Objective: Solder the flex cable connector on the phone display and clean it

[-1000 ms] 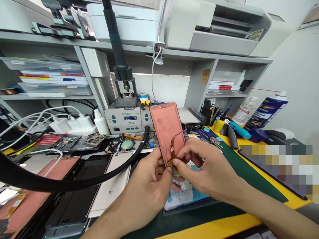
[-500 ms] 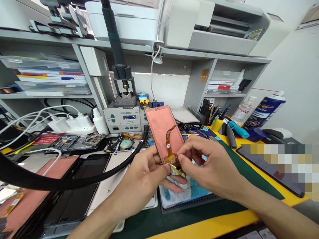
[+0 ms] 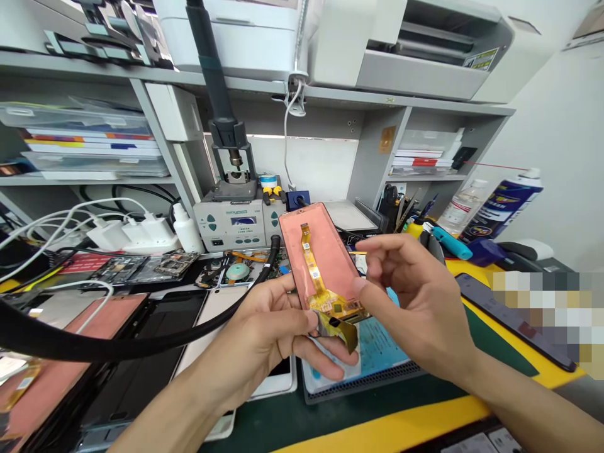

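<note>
1. Since the earlier frame, the ribbon cable point(image 3: 313, 270) has gone from curling toward 1 o'clock to lying along the pink-backed panel point(image 3: 325, 248), pointing toward 11 o'clock; the right hand point(image 3: 419, 302) has loosened its fingers from the cable's base.
2. Gripped by the left hand point(image 3: 271, 330), the panel is tilted in front of the person, its top end toward 11 o'clock. The left thumb presses at its lower end, by a yellow-and-grey flap point(image 3: 342, 330); other fingers pass behind.
3. The right hand is at the panel's 4 o'clock side, thumb and loosely curled fingers parted, grasping nothing visible. Whether its thumb touches the panel's edge, I cannot tell.
4. Around the panel: a grey control unit point(image 3: 231, 228) at 10 o'clock, a circuit board point(image 3: 250, 272) at 9, a blue mat point(image 3: 380, 346) at 5, and a spray can point(image 3: 503, 204) between 2 and 3.
</note>
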Tool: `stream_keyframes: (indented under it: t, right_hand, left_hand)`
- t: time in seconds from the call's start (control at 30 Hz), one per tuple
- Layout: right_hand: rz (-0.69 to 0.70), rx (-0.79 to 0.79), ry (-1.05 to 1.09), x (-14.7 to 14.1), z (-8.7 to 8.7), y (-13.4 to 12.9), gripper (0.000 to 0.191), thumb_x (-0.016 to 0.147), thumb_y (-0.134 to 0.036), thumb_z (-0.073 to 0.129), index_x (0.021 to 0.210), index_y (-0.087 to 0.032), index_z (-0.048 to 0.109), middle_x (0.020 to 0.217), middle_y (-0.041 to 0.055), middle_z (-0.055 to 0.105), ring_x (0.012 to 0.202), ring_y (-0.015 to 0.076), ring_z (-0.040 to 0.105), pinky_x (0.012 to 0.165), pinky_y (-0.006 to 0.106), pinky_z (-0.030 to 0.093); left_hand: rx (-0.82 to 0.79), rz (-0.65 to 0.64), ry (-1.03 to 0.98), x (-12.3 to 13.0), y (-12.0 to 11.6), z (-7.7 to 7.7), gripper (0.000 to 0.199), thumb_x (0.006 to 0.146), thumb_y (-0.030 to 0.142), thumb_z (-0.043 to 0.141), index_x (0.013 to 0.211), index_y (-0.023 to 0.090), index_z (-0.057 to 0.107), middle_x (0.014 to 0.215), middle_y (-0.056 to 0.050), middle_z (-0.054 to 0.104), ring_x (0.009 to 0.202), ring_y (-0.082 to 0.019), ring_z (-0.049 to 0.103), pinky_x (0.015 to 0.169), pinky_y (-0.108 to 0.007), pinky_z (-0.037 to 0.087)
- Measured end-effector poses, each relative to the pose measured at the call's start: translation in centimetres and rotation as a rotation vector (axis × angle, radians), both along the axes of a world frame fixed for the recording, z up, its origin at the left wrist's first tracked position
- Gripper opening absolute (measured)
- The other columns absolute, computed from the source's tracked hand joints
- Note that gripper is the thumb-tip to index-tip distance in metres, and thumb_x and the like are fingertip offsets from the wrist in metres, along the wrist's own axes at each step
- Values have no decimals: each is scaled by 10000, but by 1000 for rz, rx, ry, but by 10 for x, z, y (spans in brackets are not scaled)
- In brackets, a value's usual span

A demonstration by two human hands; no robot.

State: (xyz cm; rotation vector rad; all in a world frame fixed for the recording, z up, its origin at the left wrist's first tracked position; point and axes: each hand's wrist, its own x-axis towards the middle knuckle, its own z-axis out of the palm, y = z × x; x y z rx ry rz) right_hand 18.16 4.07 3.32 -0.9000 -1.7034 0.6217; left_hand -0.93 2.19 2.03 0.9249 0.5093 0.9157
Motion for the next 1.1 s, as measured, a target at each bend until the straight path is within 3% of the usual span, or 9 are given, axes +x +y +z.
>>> stream_keyframes:
  t: [0.2,0.43,0.67,0.77,0.93,1.1]
  right_hand:
    - [127,-157,102,1,2,2,335,853,-182,635,1169,-238,541,869,-12,487,631,108,505,482,232,442]
    - [-9,204,-117,6,0,-3,101,864,-143,619,927,-207,666,780,20,493,680,154,486,554,300,409]
    - [21,249,-171,5,0,-2,100,864,-123,609,896,-204,659,766,16,500,672,149,476,553,301,396]
    - [15,163,-126,4,0,-3,117,862,-153,621,961,-215,638,793,13,501,689,151,494,553,287,428]
    - [14,-81,80,1,3,-1,306,829,-203,655,1115,-230,547,866,6,500,634,126,507,464,233,449]
    - [131,-267,160,3,3,7,479,776,-171,654,1229,-220,505,982,43,535,769,159,555,517,226,497]
  left_hand:
    - [-29,-98,-83,-3,0,1,281,847,28,511,1111,67,599,856,-152,716,732,-258,752,592,-300,619]
    - [-53,-91,-88,-3,1,2,256,839,20,512,1076,86,586,838,-137,705,735,-261,754,603,-302,619]
    - [-51,-101,-96,-2,1,2,304,842,14,504,1126,73,594,837,-145,713,745,-263,755,609,-303,618]
    - [-53,-101,-105,-2,1,3,345,843,16,504,1172,64,597,828,-143,717,737,-257,755,605,-295,615]
    - [-42,-99,-96,-3,1,2,328,848,24,507,1160,74,594,883,-151,715,748,-258,753,610,-303,617]
    - [37,-48,-8,-1,-2,0,289,876,72,534,1159,118,571,913,-135,714,760,-256,748,619,-314,617]
